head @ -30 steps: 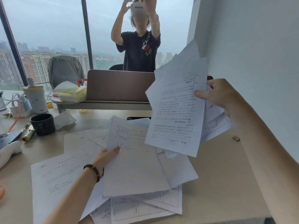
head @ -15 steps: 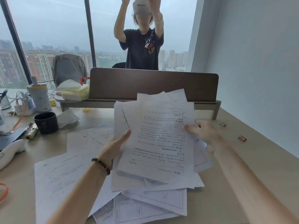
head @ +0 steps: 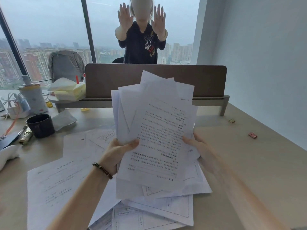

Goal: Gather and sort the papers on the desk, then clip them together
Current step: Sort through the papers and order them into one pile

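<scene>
A loose, fanned bundle of printed sheets (head: 159,130) is held up over the middle of the desk, text upside down to me. My left hand (head: 116,155), with a bead bracelet on the wrist, grips its left edge with the thumb on top. My right hand (head: 197,146) holds the right edge, fingers behind the paper. More sheets (head: 54,185) lie spread flat on the desk below and to the left, some overlapping at the front (head: 166,206). Two small binder clips lie at the right: a gold one (head: 231,120) and a red one (head: 252,135).
A brown divider screen (head: 108,80) crosses the desk's back; a person stands behind it with both palms raised. At the left are a black cup (head: 40,125), a tissue pack (head: 69,91), a white bottle (head: 34,100), cables and a pen (head: 21,130). A wall runs along the right.
The bundle came down from high at the right to the middle of the desk. My left hand left the flat sheets and took hold of the bundle's left edge.
</scene>
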Action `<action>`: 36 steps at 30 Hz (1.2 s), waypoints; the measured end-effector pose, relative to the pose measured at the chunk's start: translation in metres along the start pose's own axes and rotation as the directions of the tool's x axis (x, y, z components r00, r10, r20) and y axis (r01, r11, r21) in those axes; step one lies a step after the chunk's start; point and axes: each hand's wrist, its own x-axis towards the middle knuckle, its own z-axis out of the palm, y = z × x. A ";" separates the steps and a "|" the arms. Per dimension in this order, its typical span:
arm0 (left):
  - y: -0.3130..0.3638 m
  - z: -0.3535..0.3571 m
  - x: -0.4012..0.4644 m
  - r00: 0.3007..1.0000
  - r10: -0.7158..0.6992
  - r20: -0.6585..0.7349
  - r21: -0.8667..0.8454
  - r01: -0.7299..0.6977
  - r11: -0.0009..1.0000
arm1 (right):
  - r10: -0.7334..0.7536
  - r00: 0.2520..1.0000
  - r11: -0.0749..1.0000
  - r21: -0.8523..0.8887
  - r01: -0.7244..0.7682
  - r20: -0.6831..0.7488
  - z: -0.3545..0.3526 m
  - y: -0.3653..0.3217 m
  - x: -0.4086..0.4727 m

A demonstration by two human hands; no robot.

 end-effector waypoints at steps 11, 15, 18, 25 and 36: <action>0.016 0.004 0.005 0.970 0.219 -0.102 0.118 -0.207 0.971 | -0.356 0.916 0.934 -0.097 0.344 -0.185 0.017 -0.014 -0.014; 0.010 0.000 0.002 0.975 0.195 -0.108 0.143 -0.179 0.973 | -0.311 0.943 0.950 -0.045 0.308 -0.121 0.019 -0.005 -0.020; 0.003 0.004 -0.001 0.971 0.206 -0.123 0.171 -0.184 0.968 | -0.272 0.958 0.961 0.024 0.275 -0.089 0.020 0.009 -0.021; 0.002 0.014 -0.001 0.948 0.257 -0.187 0.195 -0.221 0.956 | -0.303 0.942 0.953 -0.020 0.304 -0.142 0.027 0.028 -0.017; 0.018 0.026 -0.005 0.905 0.387 -0.175 0.124 -0.370 0.921 | -0.432 0.890 0.897 -0.174 0.408 -0.145 0.030 0.001 -0.022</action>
